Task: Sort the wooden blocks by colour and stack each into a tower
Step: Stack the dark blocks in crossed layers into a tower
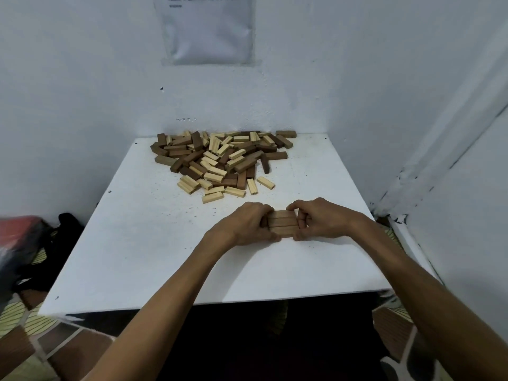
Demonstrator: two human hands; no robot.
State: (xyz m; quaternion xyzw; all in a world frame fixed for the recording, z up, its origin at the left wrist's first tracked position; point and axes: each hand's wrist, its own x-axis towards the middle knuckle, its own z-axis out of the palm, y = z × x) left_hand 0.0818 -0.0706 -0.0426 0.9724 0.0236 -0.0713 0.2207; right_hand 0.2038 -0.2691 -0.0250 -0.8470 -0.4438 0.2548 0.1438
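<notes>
Lower centre on the white table [137, 243], the left hand [247, 225] and right hand [320, 220] squeeze a row of brown blocks [283, 224] by its ends, light, stiff, smooth pieces likely needing even pressure.

A heap of dark and pale rectangular wooden blocks [222, 158] lies at the far side of the white square table [137, 243]. In front of it, a short row of brown wooden blocks [283, 224] sits on the table, held between the left hand [247, 225] and the right hand [321, 222].
</notes>
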